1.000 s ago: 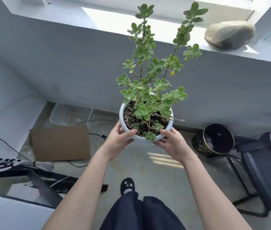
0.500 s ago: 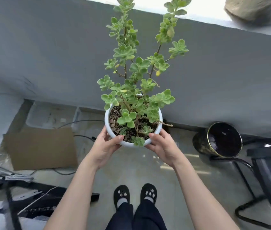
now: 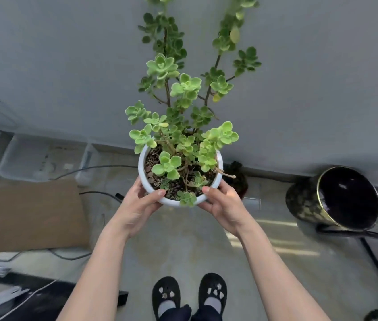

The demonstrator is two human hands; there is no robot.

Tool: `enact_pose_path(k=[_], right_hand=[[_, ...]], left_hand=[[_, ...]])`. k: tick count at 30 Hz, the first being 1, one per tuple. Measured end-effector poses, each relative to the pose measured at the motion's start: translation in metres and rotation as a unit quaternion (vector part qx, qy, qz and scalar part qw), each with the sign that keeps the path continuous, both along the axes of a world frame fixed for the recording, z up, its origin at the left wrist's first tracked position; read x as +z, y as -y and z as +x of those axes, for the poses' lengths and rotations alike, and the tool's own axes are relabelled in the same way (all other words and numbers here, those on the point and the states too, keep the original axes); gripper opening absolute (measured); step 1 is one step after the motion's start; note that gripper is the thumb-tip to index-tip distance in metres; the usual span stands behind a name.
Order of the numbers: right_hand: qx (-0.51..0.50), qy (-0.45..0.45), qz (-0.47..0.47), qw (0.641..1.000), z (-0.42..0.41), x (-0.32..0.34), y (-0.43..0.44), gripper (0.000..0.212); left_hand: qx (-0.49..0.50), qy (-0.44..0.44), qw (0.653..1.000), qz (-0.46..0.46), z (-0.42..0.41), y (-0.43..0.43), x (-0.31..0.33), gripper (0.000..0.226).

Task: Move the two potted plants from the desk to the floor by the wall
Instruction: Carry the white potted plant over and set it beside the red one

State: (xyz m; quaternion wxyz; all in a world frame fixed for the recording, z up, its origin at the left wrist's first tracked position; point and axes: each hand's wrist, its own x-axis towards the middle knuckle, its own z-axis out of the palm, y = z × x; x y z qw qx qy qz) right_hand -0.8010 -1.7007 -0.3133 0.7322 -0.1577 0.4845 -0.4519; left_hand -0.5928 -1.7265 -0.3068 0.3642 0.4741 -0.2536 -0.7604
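Setting: we log a home or small office corner. Evidence: grey wall (image 3: 67, 66); bare floor (image 3: 183, 246) with trailing cables (image 3: 100, 167); flat cardboard sheet (image 3: 28, 214); clear plastic bins (image 3: 42, 156) at the wall; black-and-gold bin (image 3: 336, 200); dark chair frame (image 3: 369, 246); we stand in slippers (image 3: 189, 295).

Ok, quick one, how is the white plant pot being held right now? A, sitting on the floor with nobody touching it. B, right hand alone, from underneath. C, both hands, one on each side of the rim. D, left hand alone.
C: the left hand and the right hand each grip a side of the white pot, which is held up above the floor.
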Motion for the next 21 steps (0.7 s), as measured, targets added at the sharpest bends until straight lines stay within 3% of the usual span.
enact_pose_path(k=[9, 21], right_hand=[[-0.025, 0.008, 0.017, 1.000, 0.005, -0.110, 0.012, 0.027], [-0.012, -0.016, -0.004, 1.000, 0.002, -0.270, 0.024, 0.036]], left_hand=[[-0.006, 0.002, 1.000, 0.008, 0.003, 0.014, -0.113, 0.088], [-0.012, -0.003, 1.000, 0.013, 0.001, 0.031, -0.278, 0.084]])
